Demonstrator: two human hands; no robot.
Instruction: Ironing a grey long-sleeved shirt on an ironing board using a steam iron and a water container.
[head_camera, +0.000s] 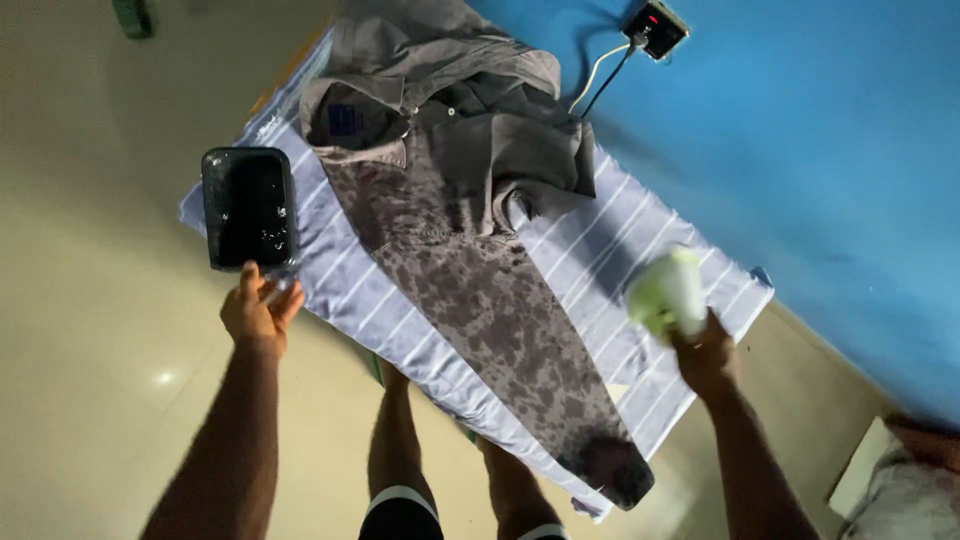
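Observation:
A grey collared shirt (470, 200) lies on a blue-and-white striped cloth (600, 250) spread on the floor; its lower half is spotted with dark wet patches. My left hand (258, 310) touches the near edge of a black rectangular container (248, 207) with a little water in it, at the cloth's left edge. My right hand (705, 355) grips a pale green and white iron (668, 292), blurred, held over the right part of the cloth, beside the shirt.
A wall socket with a red light and plugged cords (652, 28) sits on the blue wall (820, 150) at the top right. My bare legs (395, 440) stand at the cloth's near edge. Pale objects (900, 480) lie at the bottom right.

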